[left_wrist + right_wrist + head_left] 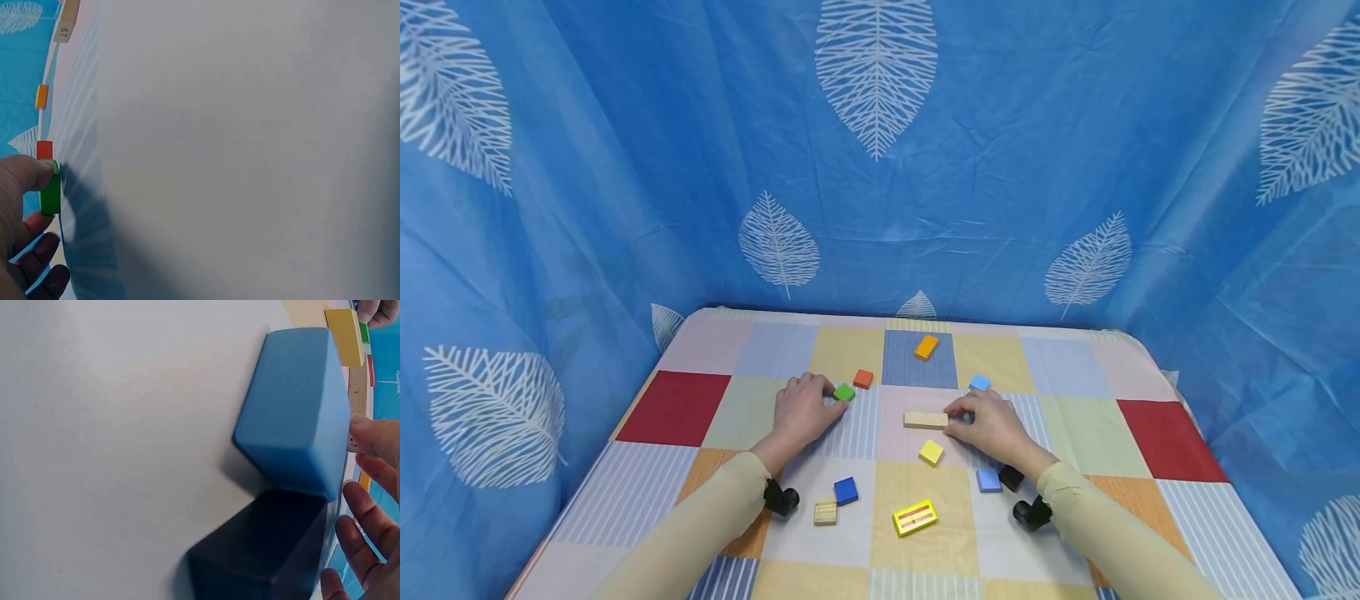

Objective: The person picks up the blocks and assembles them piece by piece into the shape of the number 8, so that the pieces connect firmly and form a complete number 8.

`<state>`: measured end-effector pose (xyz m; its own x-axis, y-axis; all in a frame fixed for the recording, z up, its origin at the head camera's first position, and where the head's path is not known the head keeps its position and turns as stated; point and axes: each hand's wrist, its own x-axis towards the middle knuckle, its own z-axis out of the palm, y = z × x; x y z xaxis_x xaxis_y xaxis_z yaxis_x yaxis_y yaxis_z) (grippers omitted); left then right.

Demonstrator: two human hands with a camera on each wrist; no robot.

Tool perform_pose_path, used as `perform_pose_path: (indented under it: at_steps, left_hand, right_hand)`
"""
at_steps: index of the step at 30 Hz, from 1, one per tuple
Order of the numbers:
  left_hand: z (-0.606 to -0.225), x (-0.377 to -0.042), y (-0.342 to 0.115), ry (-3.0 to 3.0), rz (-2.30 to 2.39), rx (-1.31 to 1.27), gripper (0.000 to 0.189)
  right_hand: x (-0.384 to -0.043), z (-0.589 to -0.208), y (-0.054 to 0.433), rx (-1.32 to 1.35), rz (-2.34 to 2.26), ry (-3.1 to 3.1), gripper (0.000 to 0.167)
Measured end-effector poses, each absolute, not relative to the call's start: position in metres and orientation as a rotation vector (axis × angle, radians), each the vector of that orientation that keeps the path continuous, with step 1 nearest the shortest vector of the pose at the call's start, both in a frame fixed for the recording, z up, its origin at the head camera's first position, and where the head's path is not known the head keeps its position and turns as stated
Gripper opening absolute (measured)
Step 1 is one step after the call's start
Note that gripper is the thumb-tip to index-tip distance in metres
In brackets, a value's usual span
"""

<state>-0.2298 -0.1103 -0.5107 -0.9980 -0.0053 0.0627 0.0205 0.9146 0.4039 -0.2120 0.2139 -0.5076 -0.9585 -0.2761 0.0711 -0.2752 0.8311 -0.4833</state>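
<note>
My left hand (802, 412) pinches a green block (844, 392) between thumb and fingers, left of centre on the table. In the left wrist view the thumb lies on top of that green block (50, 187), with a fingertip at its underside. Just beyond it sits a red-orange block (863, 379). My right hand (988, 423) holds the right end of a long plain wooden block (925, 420) between thumb and index finger. In the right wrist view its other fingers are spread and loosely bent. A light blue block (980, 382) lies just behind the right hand.
An orange block (927, 347) lies at the back. Nearer are a yellow block (931, 452), a yellow patterned block (915, 518), a dark blue block (846, 491) and a small wooden block (825, 512). A blue block (988, 480) and a black block (1011, 477) sit beside the right forearm.
</note>
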Motion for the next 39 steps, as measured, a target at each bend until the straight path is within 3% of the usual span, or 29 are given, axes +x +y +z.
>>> perform_pose_path:
  at_steps: [16, 39]
  left_hand:
    - [-0.509, -0.228, -0.114, -3.026, -0.646, -0.013, 0.038]
    - [-0.502, -0.236, -0.091, -3.049, -0.708, -0.483, 0.03]
  right_hand:
    - [-0.213, -0.51, 0.215, -0.474, -0.805, 3.014, 0.021]
    - [-0.212, -0.506, 0.211, -0.455, -0.787, 3.013, 0.02]
